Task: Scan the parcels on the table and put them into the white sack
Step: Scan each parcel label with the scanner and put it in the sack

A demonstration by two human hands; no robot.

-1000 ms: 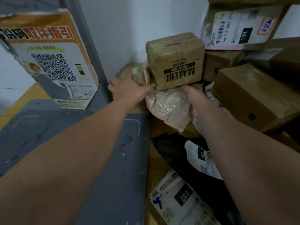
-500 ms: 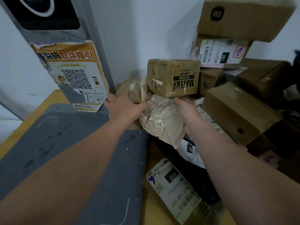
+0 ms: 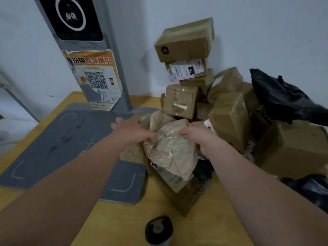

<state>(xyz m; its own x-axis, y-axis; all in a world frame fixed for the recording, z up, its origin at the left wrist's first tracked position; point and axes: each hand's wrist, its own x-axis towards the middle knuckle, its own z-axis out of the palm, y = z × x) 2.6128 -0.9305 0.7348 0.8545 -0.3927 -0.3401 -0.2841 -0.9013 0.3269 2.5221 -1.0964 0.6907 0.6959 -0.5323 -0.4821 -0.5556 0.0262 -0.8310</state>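
A crumpled brown paper parcel [image 3: 170, 148], wrapped in clear tape, lies at the near edge of a pile of cardboard boxes. My left hand [image 3: 131, 130] grips its left side and my right hand [image 3: 197, 135] grips its right side, thumbs on top. A taped brown box [image 3: 180, 101] sits just behind the parcel. Under the parcel lies a flat package with a white label [image 3: 174, 181]. The grey scanner pad [image 3: 71, 144] lies to the left, with its post [image 3: 79, 20] behind it. The white sack is out of view.
Stacked cardboard boxes [image 3: 184, 41] lean against the white wall at the back. A large box [image 3: 229, 118] and a black plastic bag [image 3: 284, 98] crowd the right side. A black round object [image 3: 158, 229] stands on the yellow table [image 3: 124, 228] near the front edge.
The view has pulled back and up, revealing more of the pile and the scanner post. Both hands have closed on the paper parcel and drawn it nearer, away from the taped box.
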